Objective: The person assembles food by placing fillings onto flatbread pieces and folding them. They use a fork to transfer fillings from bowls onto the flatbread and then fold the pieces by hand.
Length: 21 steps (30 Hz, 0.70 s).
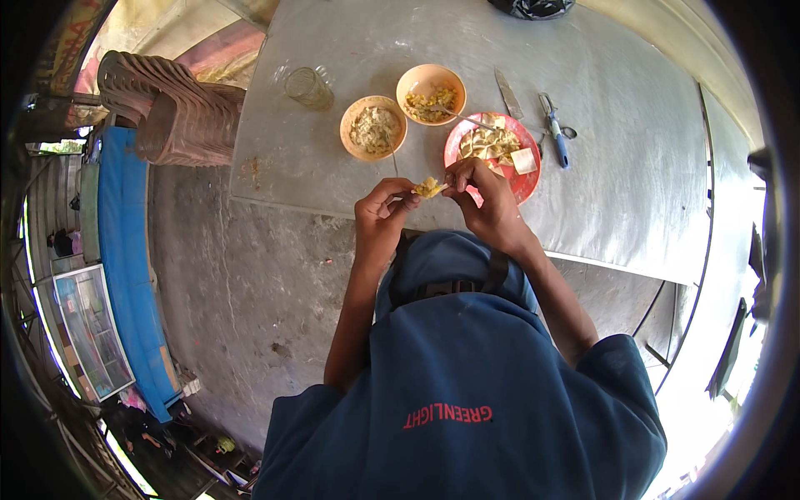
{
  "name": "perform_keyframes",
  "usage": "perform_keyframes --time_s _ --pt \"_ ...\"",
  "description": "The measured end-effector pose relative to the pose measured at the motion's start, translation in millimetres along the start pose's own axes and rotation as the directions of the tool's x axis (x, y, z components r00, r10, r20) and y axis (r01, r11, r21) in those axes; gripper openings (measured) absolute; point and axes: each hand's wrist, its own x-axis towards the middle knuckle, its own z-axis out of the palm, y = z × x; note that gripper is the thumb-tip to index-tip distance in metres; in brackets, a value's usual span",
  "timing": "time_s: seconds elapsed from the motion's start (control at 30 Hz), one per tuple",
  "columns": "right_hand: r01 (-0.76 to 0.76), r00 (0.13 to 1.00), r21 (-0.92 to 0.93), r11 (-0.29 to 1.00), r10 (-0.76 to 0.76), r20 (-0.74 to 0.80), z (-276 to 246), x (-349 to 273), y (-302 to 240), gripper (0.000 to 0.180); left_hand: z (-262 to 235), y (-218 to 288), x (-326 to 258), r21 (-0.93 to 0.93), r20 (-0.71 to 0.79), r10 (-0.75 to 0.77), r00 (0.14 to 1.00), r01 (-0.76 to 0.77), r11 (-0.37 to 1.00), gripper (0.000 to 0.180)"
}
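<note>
Both the left hand (382, 218) and right hand (486, 196) pinch a small yellow dumpling wrapper (429, 187) between fingertips, the red plate (527, 185) lying just beyond the grip.

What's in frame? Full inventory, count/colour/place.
dumpling wrapper: 1, pale yellow, pinched between both hands above the table's near edge
red plate: 1, red, holds pale wrappers, just beyond the right hand
orange bowls: 2, orange, with filling, left of the plate; each has a utensil
glass: 1, clear, far left on the table
knife: 1, metal blade, beyond the plate
scissors: 1, blue handle, right of the plate
table: 1, grey metal
plastic chairs: a stack, brown, left of the table
bench: 1, blue, far left
left hand: 1, fingertips on the wrapper
right hand: 1, fingertips on the wrapper
</note>
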Motion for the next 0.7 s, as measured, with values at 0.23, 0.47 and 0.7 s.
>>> perform_keyframes --time_s 0.23,0.47,0.7 --pt "0.039 0.999 -0.189 0.981 -0.037 0.013 -4.2 -68.5 -29.8 0.028 27.0 -14.4 -66.1 -0.027 -0.022 -0.055 0.998 0.055 0.998 0.016" --pt "-0.182 0.983 -0.253 0.950 0.173 -0.057 -18.8 -165.2 -49.0 0.029 67.4 -60.0 -149.5 -0.155 0.004 -0.133 0.991 0.132 0.979 0.018" --pt "-0.280 0.951 -0.180 0.943 0.298 0.084 -16.3 -201.2 -46.7 0.038 81.8 -57.4 -213.2 -0.154 -0.108 -0.227 0.968 0.209 0.966 0.015"
